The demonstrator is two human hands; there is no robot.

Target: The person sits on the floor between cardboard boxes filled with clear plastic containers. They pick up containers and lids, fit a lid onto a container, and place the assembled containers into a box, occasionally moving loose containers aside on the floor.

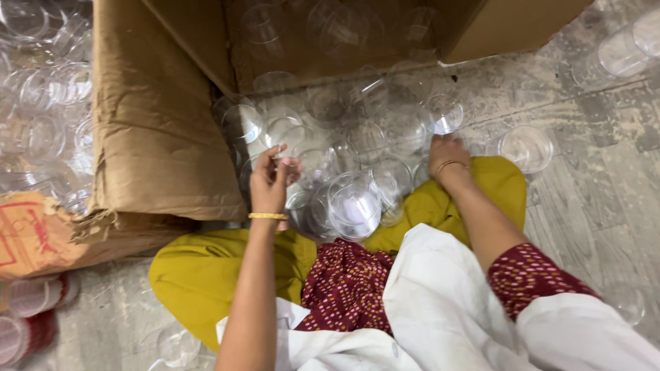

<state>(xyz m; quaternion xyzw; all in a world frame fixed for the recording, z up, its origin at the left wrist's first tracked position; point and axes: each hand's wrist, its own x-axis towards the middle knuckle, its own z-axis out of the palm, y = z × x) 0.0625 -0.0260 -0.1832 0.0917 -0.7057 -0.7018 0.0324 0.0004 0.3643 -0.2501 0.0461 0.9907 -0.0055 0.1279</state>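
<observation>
I sit on the floor with a heap of clear plastic cups (344, 148) spilled in front of my knees. My left hand (273, 180) is raised over the left side of the heap, fingers pinched on the rim of one clear cup (292, 134). My right hand (447, 156) reaches forward and grips a clear cup (443, 114) at the right edge of the heap. A stack of nested clear cups (352, 206) lies between my arms, on my yellow trousers.
An open cardboard box (158, 130) lies on its side ahead, with more clear cups inside. Further clear cups (41, 103) pile at far left. A single cup (526, 148) sits on the grey floor at right. Red-rimmed stacks (27, 302) lie at lower left.
</observation>
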